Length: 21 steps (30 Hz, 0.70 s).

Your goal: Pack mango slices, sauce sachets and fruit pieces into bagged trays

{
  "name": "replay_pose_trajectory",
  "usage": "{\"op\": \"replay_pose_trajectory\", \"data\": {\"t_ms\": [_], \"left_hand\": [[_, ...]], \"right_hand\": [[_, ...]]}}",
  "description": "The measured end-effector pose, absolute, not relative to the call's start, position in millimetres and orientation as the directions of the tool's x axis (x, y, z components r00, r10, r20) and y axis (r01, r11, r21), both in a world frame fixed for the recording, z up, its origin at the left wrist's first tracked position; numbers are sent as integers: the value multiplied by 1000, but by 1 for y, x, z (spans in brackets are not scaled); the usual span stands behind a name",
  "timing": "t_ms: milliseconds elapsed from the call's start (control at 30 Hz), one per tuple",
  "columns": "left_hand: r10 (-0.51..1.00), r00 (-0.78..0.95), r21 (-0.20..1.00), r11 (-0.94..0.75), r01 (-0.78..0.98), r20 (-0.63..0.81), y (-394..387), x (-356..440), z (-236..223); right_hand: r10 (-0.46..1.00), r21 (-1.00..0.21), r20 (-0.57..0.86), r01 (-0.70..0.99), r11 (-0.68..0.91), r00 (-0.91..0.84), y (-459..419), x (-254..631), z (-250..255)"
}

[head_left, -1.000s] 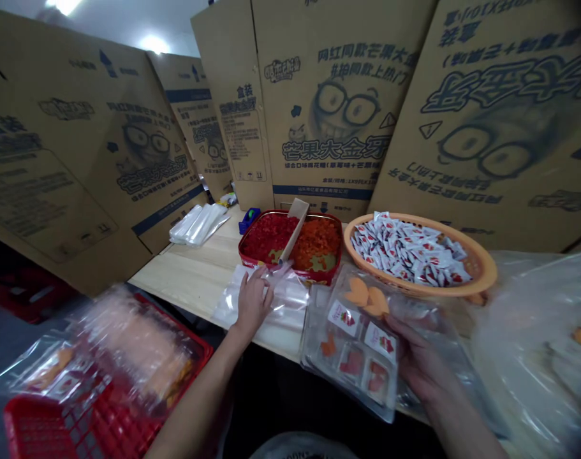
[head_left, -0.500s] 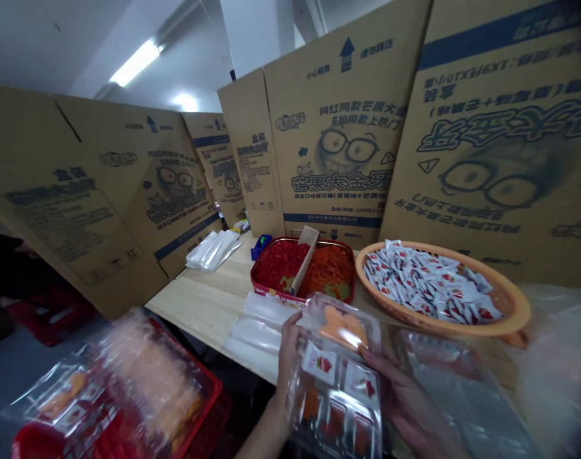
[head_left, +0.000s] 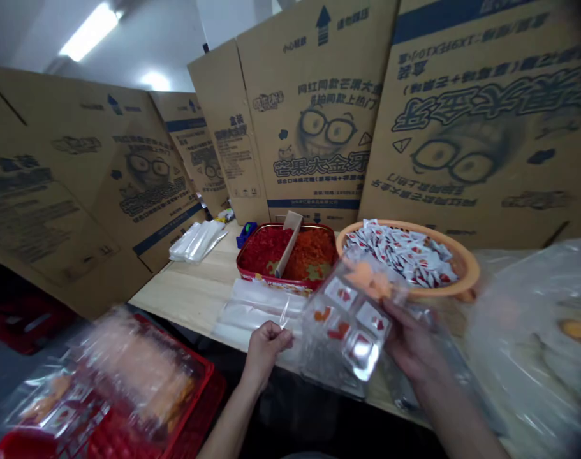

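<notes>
1. I see the right hand [head_left: 412,341] with its grip closed on a clear plastic compartment tray [head_left: 347,335], held up over the desk [head_left: 189,287].
2. The left hand [head_left: 266,347] has its grip pinched on the edge of a flat clear plastic bag [head_left: 256,306] lying on the desk.
3. Beyond them: a red tray [head_left: 239,258] of diced red and orange fruit, with an orange basket [head_left: 462,268] of sachets just beside it.
4. Low left: a red crate [head_left: 199,376] under wrapped packs [head_left: 137,370].
</notes>
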<state>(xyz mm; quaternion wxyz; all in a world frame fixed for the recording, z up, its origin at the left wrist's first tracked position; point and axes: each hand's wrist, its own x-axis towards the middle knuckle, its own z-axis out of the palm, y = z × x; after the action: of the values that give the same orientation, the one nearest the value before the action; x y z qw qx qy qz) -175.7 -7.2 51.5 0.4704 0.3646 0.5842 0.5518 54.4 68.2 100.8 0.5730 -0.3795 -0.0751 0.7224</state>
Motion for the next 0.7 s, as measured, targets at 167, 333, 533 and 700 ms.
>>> {"op": "replay_pose_trajectory", "data": {"t_ms": [167, 333, 533, 700], "left_hand": [[942, -323, 995, 101, -2, -96, -12, -169, 60], [948, -308, 994, 103, 48, -83, -18, -161, 67], [950, -267, 987, 157, -32, -160, -21, -163, 69], [954, -233, 980, 171, -102, -191, -20, -162, 70]], "right_hand": [[969, -527, -223, -849, -30, 104, 91, 51, 130], [988, -510, -82, -857, 69, 129, 95, 38, 141], [985, -541, -46, -833, 114, 164, 90, 41, 124], [991, -566, -63, -822, 58, 114, 87, 42, 113]]}}
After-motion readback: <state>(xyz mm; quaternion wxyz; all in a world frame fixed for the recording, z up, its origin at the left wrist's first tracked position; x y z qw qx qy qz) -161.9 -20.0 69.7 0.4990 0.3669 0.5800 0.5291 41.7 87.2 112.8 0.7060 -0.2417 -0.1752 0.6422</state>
